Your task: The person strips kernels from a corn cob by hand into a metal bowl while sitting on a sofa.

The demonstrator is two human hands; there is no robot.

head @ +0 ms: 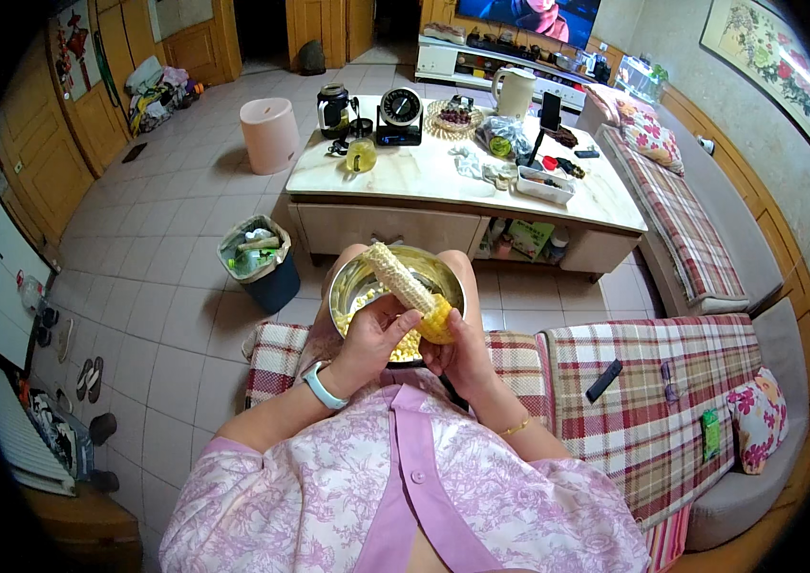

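A corn cob point(408, 286) slants over a steel bowl point(453, 266) that rests on my lap. Its upper length is stripped pale, while yellow kernels still cover the end nearest me. My right hand point(463, 354) grips that yellow end. Against the cob's near side lies my left hand point(376, 336), its thumb pressed at the border between bare cob and kernels; its fingers are partly hidden behind the cob. Loose corn kernels point(405, 349) lie in the bottom of the bowl.
Ahead stands a marble-topped coffee table point(419, 175) bearing a fan point(400, 114), a glass mug point(361, 155) and a phone on a stand point(550, 111). A lined trash bin point(269, 283) is at my left. On the plaid-covered sofa point(634, 430) lies a remote control point(604, 381).
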